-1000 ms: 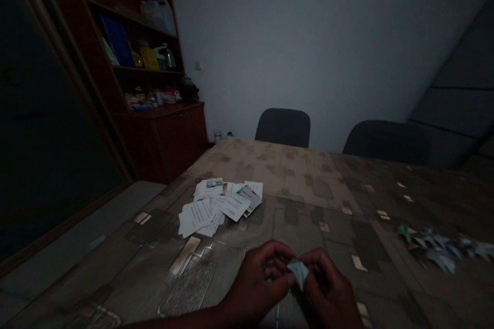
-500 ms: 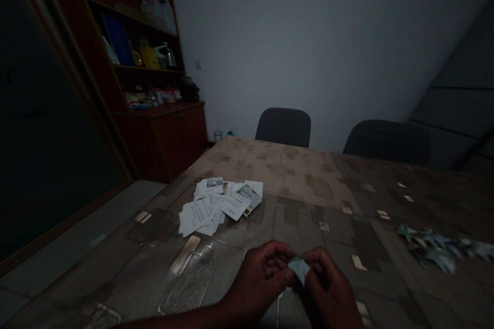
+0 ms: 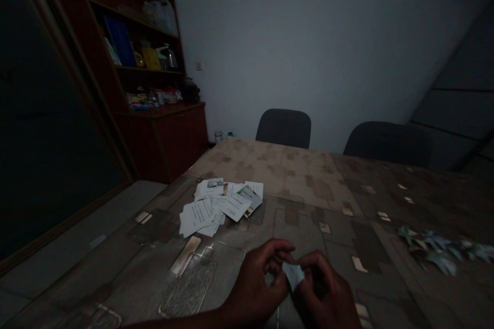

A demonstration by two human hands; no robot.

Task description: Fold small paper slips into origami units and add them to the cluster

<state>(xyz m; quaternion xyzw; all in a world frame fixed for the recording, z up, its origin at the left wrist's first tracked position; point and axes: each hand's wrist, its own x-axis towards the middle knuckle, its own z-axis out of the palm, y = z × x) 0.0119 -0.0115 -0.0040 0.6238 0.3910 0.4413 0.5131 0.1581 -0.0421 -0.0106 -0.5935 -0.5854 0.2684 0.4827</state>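
Low over the near edge of a patterned table (image 3: 297, 175), my left hand (image 3: 258, 280) and my right hand (image 3: 328, 293) meet, fingers curled. Between their fingertips sits a small pale piece of paper (image 3: 292, 273), pinched from both sides. A loose spread of white printed paper cards (image 3: 218, 204) lies on the table beyond my left hand. A heap of small folded paper pieces (image 3: 438, 253) lies to the right of my right hand. The room is dim.
Two dark chairs (image 3: 284, 127) (image 3: 386, 145) stand behind the far side of the table. A reddish wooden shelf unit (image 3: 146, 77) with bottles and boxes fills the left wall, with a cabinet below. A dark panel runs along the left.
The small paper has shifted slightly left and tilted between my fingertips. My left fingers have opened a little around it. The view has risen slightly.
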